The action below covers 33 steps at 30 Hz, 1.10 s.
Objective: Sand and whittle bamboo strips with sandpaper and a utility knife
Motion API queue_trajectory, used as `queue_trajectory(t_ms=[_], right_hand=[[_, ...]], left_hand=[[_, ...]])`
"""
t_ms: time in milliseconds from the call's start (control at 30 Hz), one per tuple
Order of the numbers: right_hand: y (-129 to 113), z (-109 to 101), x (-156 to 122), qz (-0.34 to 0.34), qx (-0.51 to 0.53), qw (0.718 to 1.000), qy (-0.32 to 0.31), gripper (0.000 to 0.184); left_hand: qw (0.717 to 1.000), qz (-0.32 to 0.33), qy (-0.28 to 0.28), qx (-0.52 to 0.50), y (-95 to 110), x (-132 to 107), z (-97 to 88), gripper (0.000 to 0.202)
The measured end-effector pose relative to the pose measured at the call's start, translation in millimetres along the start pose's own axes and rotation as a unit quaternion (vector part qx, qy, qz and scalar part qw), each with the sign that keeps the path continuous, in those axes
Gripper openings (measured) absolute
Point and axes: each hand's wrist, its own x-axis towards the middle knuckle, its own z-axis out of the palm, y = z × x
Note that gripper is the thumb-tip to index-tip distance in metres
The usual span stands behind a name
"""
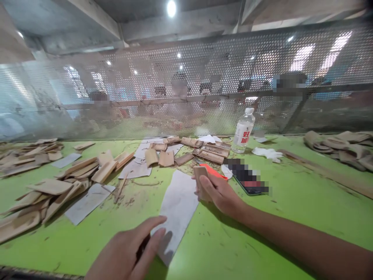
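In the head view my right hand (pixel 217 190) is closed around a flat tan wood-like piece (pixel 201 175), held tilted up above the table beside the strip of pale paper (pixel 180 202). My left hand (pixel 131 247) is at the front, over the lower edge of this paper. Its thumb and forefinger are apart, with nothing visible between them. Just behind my right hand lies an orange-red handle (pixel 214 171), partly hidden by the hand. Several curved tan pieces (pixel 166 158) lie beyond the paper among brown crumbs.
On the green table (pixel 233 249), heaps of curved pieces (pixel 58 190) lie left and more (pixel 340 146) far right. Near the right hand are a phone (pixel 247 181), a water bottle (pixel 243 132), a white glove (pixel 267 154) and a long strip (pixel 326 173). A perforated screen (pixel 163 93) stands behind.
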Motion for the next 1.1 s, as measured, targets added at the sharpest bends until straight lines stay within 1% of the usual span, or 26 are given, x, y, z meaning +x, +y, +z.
queue_trajectory(t_ms=[67, 133, 200, 233, 267, 300, 333, 400, 467, 533, 600, 667, 700, 733, 800, 833, 900, 967, 1033, 1100], right_hand=[[-1, 0, -1, -0.044, -0.04, 0.998, -0.018, 0.042], [-3, -1, -1, -0.119, -0.112, 0.986, -0.037, 0.033], [-2, -1, 0, -0.205, -0.211, 0.955, -0.042, 0.037], [-2, -2, 1, -0.241, -0.259, 0.935, -0.035, 0.04], [0, -2, 2, -0.264, -0.298, 0.917, -0.025, 0.042], [2, -3, 2, -0.274, -0.323, 0.906, -0.013, 0.044], [3, -3, 3, -0.278, -0.339, 0.899, -0.003, 0.046], [6, -4, 3, -0.279, -0.358, 0.891, 0.008, 0.051], [7, -5, 3, -0.281, -0.362, 0.889, 0.005, 0.054], [7, -5, 2, -0.282, -0.357, 0.89, -0.003, 0.053], [7, -6, 1, -0.278, -0.351, 0.894, -0.013, 0.053], [8, -6, -1, -0.268, -0.341, 0.9, -0.037, 0.055], [8, -5, -2, -0.262, -0.334, 0.904, -0.054, 0.059], [9, -4, -4, -0.254, -0.326, 0.908, -0.073, 0.063], [9, -1, -7, -0.235, -0.316, 0.914, -0.1, 0.076], [8, 0, -9, -0.227, -0.317, 0.915, -0.104, 0.083], [6, 2, -11, -0.223, -0.336, 0.91, -0.095, 0.098], [3, 3, -12, -0.231, -0.368, 0.897, -0.08, 0.108], [1, 2, -12, -0.235, -0.39, 0.886, -0.09, 0.111], [0, 1, -10, -0.218, -0.391, 0.886, -0.12, 0.109]], left_hand=[[0.999, 0.036, -0.008, 0.004, 10, 23, -6.6, 0.042], [0.996, 0.092, -0.013, -0.004, 17, 51, -10.7, 0.047], [0.989, 0.146, -0.015, 0.006, 19, 79, -11.1, 0.058], [0.983, 0.179, -0.035, 0.016, 17, 92, -9.7, 0.061], [0.976, 0.207, -0.055, 0.027, 15, 102, -7.2, 0.062], [0.972, 0.227, -0.057, 0.041, 11, 111, -4.0, 0.061], [0.97, 0.233, -0.047, 0.052, 7, 117, -0.1, 0.058], [0.965, 0.254, -0.013, 0.061, -2, 123, 8.3, 0.047], [0.954, 0.291, 0.018, 0.062, -8, 123, 15.3, 0.033], [0.942, 0.328, 0.027, 0.067, -11, 121, 19.3, 0.024], [0.929, 0.36, 0.024, 0.084, -11, 118, 19.8, 0.023], [0.92, 0.381, 0.011, 0.089, -9, 116, 17.8, 0.027], [0.924, 0.375, 0.0, 0.07, -9, 115, 16.3, 0.027], [0.934, 0.355, -0.01, 0.038, -9, 116, 14.9, 0.026], [0.957, 0.287, -0.019, -0.032, -9, 118, 12.6, 0.021], [0.966, 0.253, -0.019, -0.06, -9, 119, 11.8, 0.022], [0.972, 0.204, -0.034, -0.114, -10, 123, 11.5, 0.029], [0.969, 0.174, -0.073, -0.163, -11, 126, 12.6, 0.032], [0.966, 0.155, -0.105, -0.177, -12, 128, 14.7, 0.031], [0.975, 0.147, -0.106, -0.132, -13, 130, 16.5, 0.03]])
